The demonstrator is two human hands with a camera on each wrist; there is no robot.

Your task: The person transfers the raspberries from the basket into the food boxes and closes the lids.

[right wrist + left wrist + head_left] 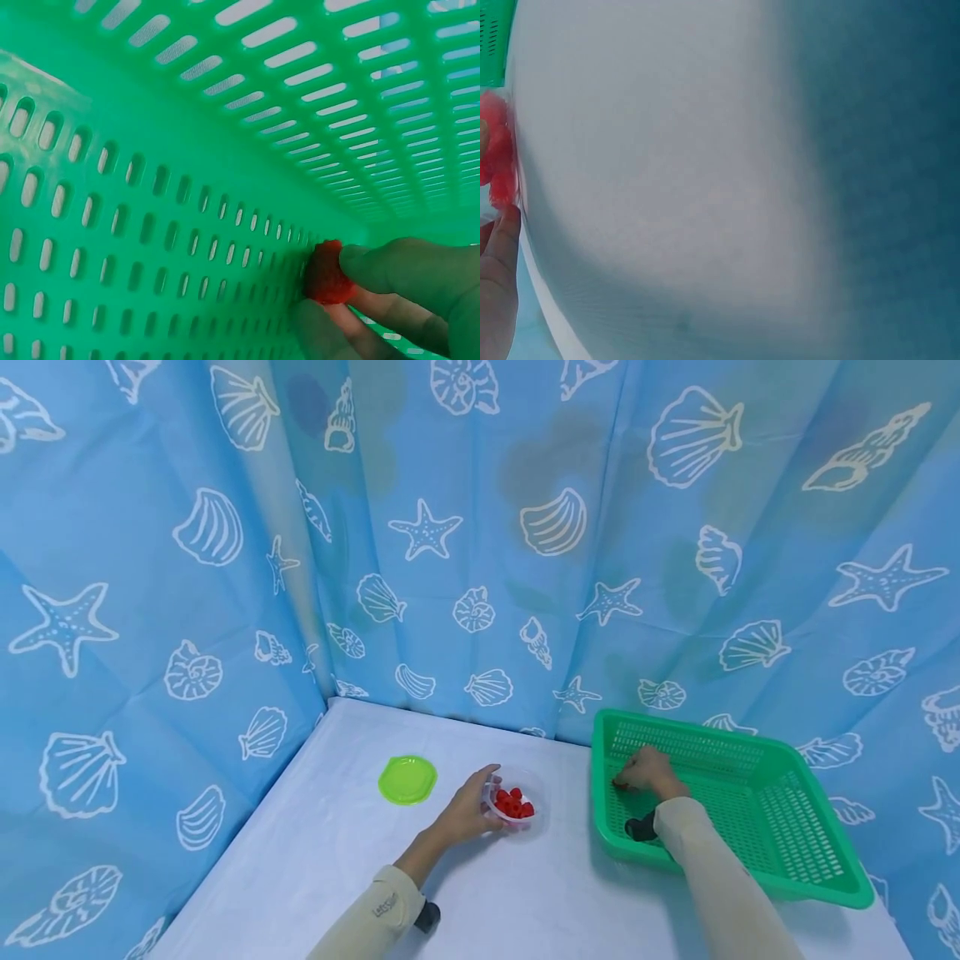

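My left hand (467, 810) grips the side of a clear round tub (536, 787) standing on the white table. Several red raspberries (513, 803) lie in the tub; in the left wrist view the raspberries (499, 154) show at the far left edge beside my fingers (502, 244). Inside the green basket, my right hand (647, 770) reaches to the left end. There it pinches one raspberry (328, 274) between thumb and fingers, close against the slotted basket wall in the right wrist view.
The green slotted basket (795, 881) takes up the right part of the table (315, 860). A light green lid (407, 779) lies flat to the left of the tub. Behind and at the left hangs a blue curtain (480, 510) with white shells and starfish.
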